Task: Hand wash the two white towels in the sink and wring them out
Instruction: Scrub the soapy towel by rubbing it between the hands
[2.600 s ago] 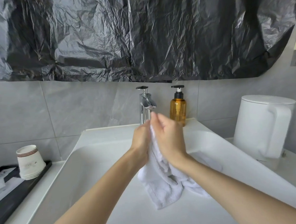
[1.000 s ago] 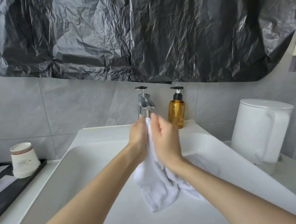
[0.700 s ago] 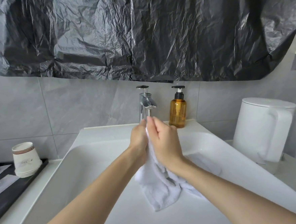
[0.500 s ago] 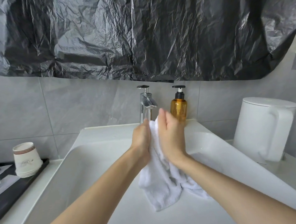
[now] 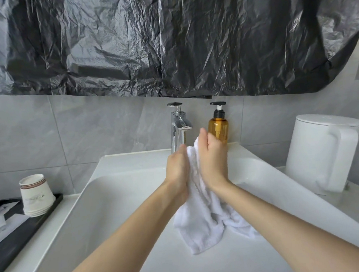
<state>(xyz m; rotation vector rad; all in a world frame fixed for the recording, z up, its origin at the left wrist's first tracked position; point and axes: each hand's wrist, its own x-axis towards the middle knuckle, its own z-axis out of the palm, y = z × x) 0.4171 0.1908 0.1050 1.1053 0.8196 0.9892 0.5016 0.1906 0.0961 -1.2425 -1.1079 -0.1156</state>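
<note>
White terry towel [image 5: 201, 219]: the top end is sandwiched between your palms, held up over the sink [image 5: 119, 195] basin just in front of the faucet [image 5: 179, 127]. The rest hangs down bunched, with the lower end touching the basin surface. Can't tell if that bundle is one towel or two.

Your right hand [image 5: 213, 159]: fingers straight, pressed together and pointing up, palm flat on the towel. Your left hand [image 5: 176, 168]: fingers close together, laid against the towel's other side, sitting slightly lower than the right.

An amber pump bottle [image 5: 218, 126] stands on the rim right of the faucet, just behind your right fingertips. A white kettle [image 5: 322, 153] is on the counter to the right. A stack of paper cups [image 5: 36, 194] sits on a black tray [image 5: 15, 238] to the left. Behind is a grey tile wall, with a crinkled black plastic sheet [image 5: 167, 41] hung across above it.
</note>
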